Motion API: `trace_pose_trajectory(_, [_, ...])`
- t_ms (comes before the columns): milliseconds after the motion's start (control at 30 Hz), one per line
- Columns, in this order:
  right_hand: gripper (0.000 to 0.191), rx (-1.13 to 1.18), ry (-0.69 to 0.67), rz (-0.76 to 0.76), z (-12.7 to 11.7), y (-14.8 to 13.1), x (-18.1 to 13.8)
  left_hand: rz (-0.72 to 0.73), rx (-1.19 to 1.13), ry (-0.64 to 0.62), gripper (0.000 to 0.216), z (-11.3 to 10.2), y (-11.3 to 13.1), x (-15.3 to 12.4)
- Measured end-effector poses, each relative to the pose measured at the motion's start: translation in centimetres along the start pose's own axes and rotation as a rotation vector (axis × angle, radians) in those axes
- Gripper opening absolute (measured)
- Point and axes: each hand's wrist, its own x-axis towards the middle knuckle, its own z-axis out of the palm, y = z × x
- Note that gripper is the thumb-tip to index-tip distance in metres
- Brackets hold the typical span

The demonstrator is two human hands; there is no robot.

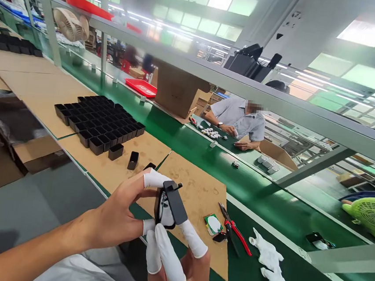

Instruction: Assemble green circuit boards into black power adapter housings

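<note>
Between both hands is a small black plastic case (157, 206), tilted, with white and metallic parts showing inside its opening. A flat black cover (176, 203) lies at an angle partly across that opening. My left hand (121, 211), with white finger cots, is closed around the case's left side, fingertips at its top and bottom. From below, my right hand (179, 261), also in white finger cots, grips the case's lower end, one finger against the cover's lower end. Close by on the cardboard lie a green circuit board with a white pad (213, 224) and red-handled pliers (234, 229).
Many empty black cases (99, 121) stand in rows on cardboard (153, 148) at left, a few apart. White gloves or cloths (273, 268) lie at right. Across the green belt (180, 144) a co-worker (239, 119) handles small parts. A metal rail and a green fan (372, 215) are also there.
</note>
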Motion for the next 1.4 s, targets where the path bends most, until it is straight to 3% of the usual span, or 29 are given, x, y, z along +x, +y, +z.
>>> trace_pose_trajectory(133, [0.085,-0.017,0.134,-0.056,1.2,-0.5,-0.4,0.002,0.064,0.028,0.063,-0.3,0.9,-1.3])
trace_pose_trajectory(233, [0.070,0.019,0.153,-0.115,2.3,-0.8,-0.4,-0.060,0.098,0.067,0.065,-0.6,1.3,-2.2])
trace_pose_trajectory(400, [0.073,-0.020,0.087,-0.123,3.7,0.1,-0.7,-0.185,0.114,0.215,0.063,-0.9,1.3,-3.5])
trace_pose_trajectory(533, [0.077,-0.016,0.115,-0.170,4.8,1.6,-1.1,-0.273,0.217,0.245,0.058,-1.0,1.0,-3.8])
trace_pose_trajectory(633, [0.071,0.229,0.251,0.039,6.0,2.2,-1.6,-0.302,0.207,0.317,0.062,-1.0,0.1,-4.5])
trace_pose_trajectory(733, [0.068,0.680,0.358,0.535,7.6,1.8,-2.6,-0.402,0.015,0.373,0.054,-0.4,-1.7,-5.4])
trace_pose_trajectory(800, [0.062,0.945,0.393,0.858,8.6,1.2,-3.4,-0.526,-0.127,0.317,0.051,0.4,-3.0,-5.8])
trace_pose_trajectory(900, [0.049,1.150,0.492,1.128,10.0,0.3,-4.4,-0.683,-0.258,0.272,0.063,1.5,-4.8,-6.0])
trace_pose_trajectory(1100, [0.062,1.202,0.560,1.260,11.7,-0.1,-4.7,-0.787,-0.358,0.276,0.073,1.4,-6.1,-5.3])
trace_pose_trajectory(1267, [0.044,1.101,0.529,1.143,11.8,-0.2,-3.8,-0.843,-0.428,0.287,0.074,0.9,-5.3,-3.6])
trace_pose_trajectory(1400, [0.047,1.112,0.531,1.103,11.9,-0.2,-3.2,-0.888,-0.498,0.308,0.070,1.0,-4.5,-2.4])
